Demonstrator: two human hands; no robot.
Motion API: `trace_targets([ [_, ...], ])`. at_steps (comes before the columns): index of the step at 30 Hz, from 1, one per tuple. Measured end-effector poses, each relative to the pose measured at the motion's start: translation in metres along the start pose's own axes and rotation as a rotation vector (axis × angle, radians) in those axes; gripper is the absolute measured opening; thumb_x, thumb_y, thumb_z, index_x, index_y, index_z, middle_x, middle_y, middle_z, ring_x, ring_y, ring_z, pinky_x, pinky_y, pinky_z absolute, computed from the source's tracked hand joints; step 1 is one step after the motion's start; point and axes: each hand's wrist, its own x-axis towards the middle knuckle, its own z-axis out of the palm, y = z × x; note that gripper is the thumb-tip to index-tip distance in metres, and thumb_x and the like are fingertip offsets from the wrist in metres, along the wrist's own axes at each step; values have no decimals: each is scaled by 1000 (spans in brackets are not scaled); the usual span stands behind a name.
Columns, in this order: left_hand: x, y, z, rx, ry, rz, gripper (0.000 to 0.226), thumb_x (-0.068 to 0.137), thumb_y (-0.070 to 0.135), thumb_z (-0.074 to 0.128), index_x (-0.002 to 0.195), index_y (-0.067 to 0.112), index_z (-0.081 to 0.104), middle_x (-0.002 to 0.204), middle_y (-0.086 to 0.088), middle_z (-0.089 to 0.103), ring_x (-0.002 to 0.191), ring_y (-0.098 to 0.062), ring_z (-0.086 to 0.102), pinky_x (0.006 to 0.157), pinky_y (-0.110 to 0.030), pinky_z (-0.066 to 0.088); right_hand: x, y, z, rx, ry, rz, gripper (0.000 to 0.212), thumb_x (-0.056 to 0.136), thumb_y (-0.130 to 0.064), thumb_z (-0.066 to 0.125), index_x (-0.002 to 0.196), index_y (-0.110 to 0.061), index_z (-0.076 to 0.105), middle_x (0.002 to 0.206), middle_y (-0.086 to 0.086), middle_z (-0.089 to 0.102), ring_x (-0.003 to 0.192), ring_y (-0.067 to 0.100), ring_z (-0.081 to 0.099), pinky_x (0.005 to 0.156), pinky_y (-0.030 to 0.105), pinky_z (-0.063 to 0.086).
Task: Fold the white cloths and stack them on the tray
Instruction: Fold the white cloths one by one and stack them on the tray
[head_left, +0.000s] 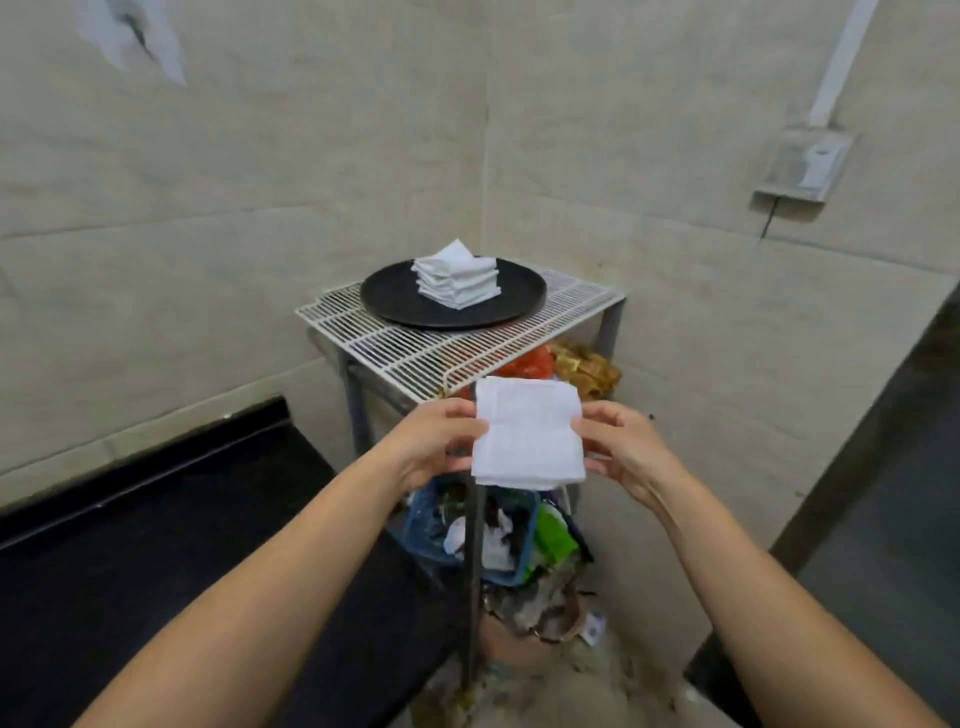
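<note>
Two tiled walls (260, 171) meeting in a corner behind everything; no readable writing on them or on the grey junction box (802, 163) mounted at upper right. Dark countertop (130, 545) along the lower left, its edge running toward the rack. White wire rack shelf (415, 348) on grey metal legs, pushed into the corner, front corner jutting toward the viewer, bare wire open in front of and to the right of the tray. Round black tray (395, 299) flat on the shelf, set toward the back left, rim well inside the shelf edges. Stack of folded white cloths (457, 278) on the tray's far half, edges roughly squared, topmost piece skewed with one corner pointing up and back. Blue bin (431, 525) of mixed rubbish beneath the shelf, green packet in it too blurred to read. Folded white cloth (527, 434) held in the air just before the shelf's front corner, near-square, slightly longer top to bottom, flat face toward the camera, layered edges at the bottom. Left hand (431, 441) pinching the cloth's left edge, thumb in front, fingers curled behind. Right hand (618, 447) pinching the right edge likewise.
</note>
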Motion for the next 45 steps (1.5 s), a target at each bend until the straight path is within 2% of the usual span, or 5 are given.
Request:
trace_targets([
  [10,159,130,-24,-73,272,239,17,88,-2,56,81,13,59,78,-3,65,68,-15,62,52,-23,53,243,-117,24,-101,-229,-177,14,90,2,55,83,-10,61,73,7,58,54,15,53,42,18,39],
  [23,314,174,-62,-256,754,111,24,92,-4,48,73,11,46,69,-5,52,62,-14,52,43,-18,53,484,-146,98,-391,-551,-87,16,89,-4,58,80,-17,57,77,4,60,63,11,55,55,22,48],
  [33,313,144,-69,-130,838,68,18,88,-3,57,78,10,50,74,-8,55,64,-16,55,44,-18,52,487,-123,92,-479,-641,-112,11,90,-1,56,87,-12,58,80,6,59,67,11,55,47,16,48],
  [37,288,147,-70,-99,904,132,10,90,4,59,88,8,49,80,-10,55,71,-18,58,57,-27,58,471,-142,92,-637,-447,-430,29,85,-10,62,114,-5,59,102,9,59,93,21,57,88,32,46],
  [45,120,89,-78,282,1104,204,12,93,11,51,105,13,54,83,-9,60,63,-13,55,48,-22,44,291,-129,162,-526,-642,-878,24,88,-6,55,111,-5,61,107,12,63,95,21,59,85,26,43],
])
